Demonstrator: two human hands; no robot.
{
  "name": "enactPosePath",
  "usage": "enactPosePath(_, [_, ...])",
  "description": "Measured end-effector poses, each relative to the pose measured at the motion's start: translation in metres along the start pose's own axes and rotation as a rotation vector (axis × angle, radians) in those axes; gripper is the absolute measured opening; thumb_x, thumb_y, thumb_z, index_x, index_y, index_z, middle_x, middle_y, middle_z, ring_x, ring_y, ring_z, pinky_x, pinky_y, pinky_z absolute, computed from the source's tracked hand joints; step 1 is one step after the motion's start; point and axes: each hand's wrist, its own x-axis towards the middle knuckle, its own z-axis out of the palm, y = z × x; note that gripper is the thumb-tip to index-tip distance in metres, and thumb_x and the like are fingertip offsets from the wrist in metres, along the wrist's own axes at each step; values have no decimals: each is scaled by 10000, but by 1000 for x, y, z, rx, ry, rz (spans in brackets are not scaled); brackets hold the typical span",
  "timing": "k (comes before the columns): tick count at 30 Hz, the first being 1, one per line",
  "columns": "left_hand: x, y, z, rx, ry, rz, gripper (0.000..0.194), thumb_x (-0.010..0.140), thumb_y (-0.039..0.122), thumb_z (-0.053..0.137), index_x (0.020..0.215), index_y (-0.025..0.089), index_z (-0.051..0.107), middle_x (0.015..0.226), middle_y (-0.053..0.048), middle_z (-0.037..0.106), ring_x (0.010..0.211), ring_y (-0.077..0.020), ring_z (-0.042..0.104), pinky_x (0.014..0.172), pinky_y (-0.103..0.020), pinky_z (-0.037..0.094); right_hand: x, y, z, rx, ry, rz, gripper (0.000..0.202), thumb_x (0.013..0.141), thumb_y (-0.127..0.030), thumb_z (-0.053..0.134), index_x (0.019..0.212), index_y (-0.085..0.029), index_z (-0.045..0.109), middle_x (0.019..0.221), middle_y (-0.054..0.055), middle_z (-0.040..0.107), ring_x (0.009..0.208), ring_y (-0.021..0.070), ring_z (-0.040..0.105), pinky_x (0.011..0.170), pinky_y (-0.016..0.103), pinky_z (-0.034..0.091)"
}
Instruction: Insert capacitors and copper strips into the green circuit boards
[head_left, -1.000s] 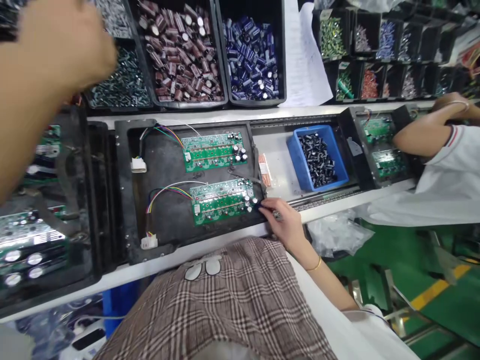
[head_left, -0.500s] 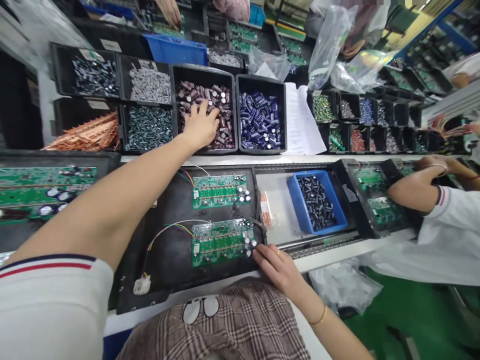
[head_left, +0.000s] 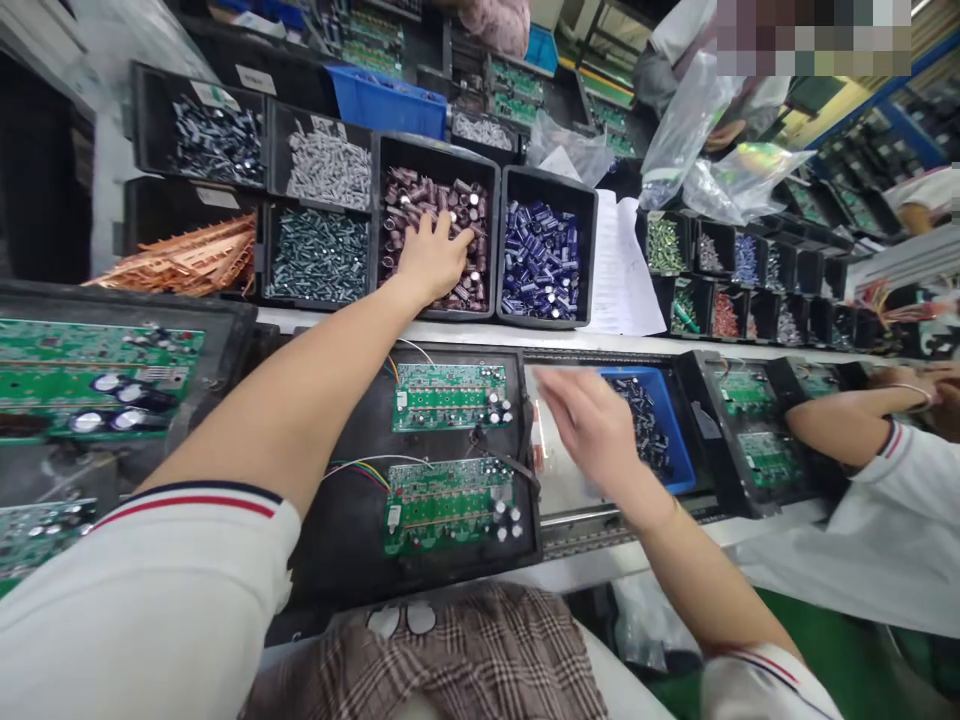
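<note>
My left hand [head_left: 435,262] reaches into a black bin of brown cylindrical capacitors [head_left: 480,205]. Its fingers are spread over the parts, and no part shows clearly held. My right hand [head_left: 592,425] hovers above the conveyor, partly in front of a blue tray of small black capacitors [head_left: 643,425]; its fingers are smeared by motion. Between my arms lies a black carrier [head_left: 337,555] with two green circuit boards, the far one [head_left: 450,398] and the near one [head_left: 450,508]. Both have silver-topped capacitors at their right ends and coloured wires at the left.
Beside the brown parts stands a bin of blue capacitors [head_left: 540,255]. Further left are bins of grey parts [head_left: 330,165], dark green parts [head_left: 319,255] and copper-coloured strips [head_left: 187,255]. Paper sheets [head_left: 622,265] lie right of them. A co-worker's arm [head_left: 847,415] is over boards at the right.
My right hand has left the near board's right corner and moved up and right, over the conveyor by the blue tray. My left hand stays among the brown capacitors. The view has shifted slightly.
</note>
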Motion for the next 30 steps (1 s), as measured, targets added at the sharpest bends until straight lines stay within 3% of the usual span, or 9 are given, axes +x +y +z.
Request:
enactPosePath(5, [0,-1,-9,32,-17,33,428,961,269,311,1316,135,510,1269,-209,491,1101,-358,521,849,-455,422,140,41,72,-147,-103,-38,316,947,-128,396,1200,-144,586,1155,123,629,1054,242,524,904,388,444])
enactPosePath(7, [3,-3,-13,24,-16,45,423,959,258,318,1314,149,522,1239,-201,513,1063,-343,556,827,-440,433,167,44,97,-236,-184,-68,293,935,-104,380,1081,-130,632,1081,136,633,1060,278,502,890,420,431])
enactPosePath(10, [11,-6,-18,-7,-2,67,437,963,249,307,1336,169,521,1217,-194,533,1052,-337,576,823,-437,433,176,45,113,-276,-212,-70,306,932,-82,347,980,-116,648,1032,156,616,1059,299,495,883,446,426])
enactPosePath(13, [21,-7,-25,-48,12,44,460,968,256,297,1371,168,499,1234,-204,527,1065,-355,579,852,-463,416,167,47,106,-115,-135,-23,301,943,-97,351,1012,-130,643,1050,138,593,1041,259,518,905,423,438])
enactPosePath(17, [29,-6,-32,-122,-39,-57,469,941,229,358,1384,209,510,1266,-191,539,1120,-374,556,914,-488,385,138,37,73,298,8,135,219,952,-205,439,1038,-188,639,1047,70,591,929,169,582,848,341,496])
enactPosePath(19, [28,-5,-38,-234,-28,-141,487,909,211,416,1386,229,514,1278,-153,565,1157,-357,534,952,-473,375,112,24,54,439,1,154,171,928,-221,501,1032,-206,637,1051,52,603,879,145,597,803,310,513])
enactPosePath(22, [19,-3,-54,-608,-2,-363,496,865,225,484,1353,153,535,1211,-133,619,1075,-295,570,907,-412,426,64,-2,34,497,-84,108,152,913,-197,536,1033,-210,628,1037,47,627,896,141,605,816,294,508])
enactPosePath(26, [-32,-5,-96,-1301,-191,-657,366,808,242,536,1131,107,641,883,-121,661,675,-164,562,614,-313,461,14,-29,36,338,-256,-16,152,930,-179,514,1035,-216,617,1003,42,674,989,173,606,953,373,446])
enactPosePath(30, [-137,-1,-145,-1648,-306,-815,256,769,201,565,986,141,685,739,-84,597,463,-71,364,412,-232,313,1,-38,55,79,-304,-66,174,936,-157,486,1035,-213,617,1013,42,682,1019,190,605,1136,517,229])
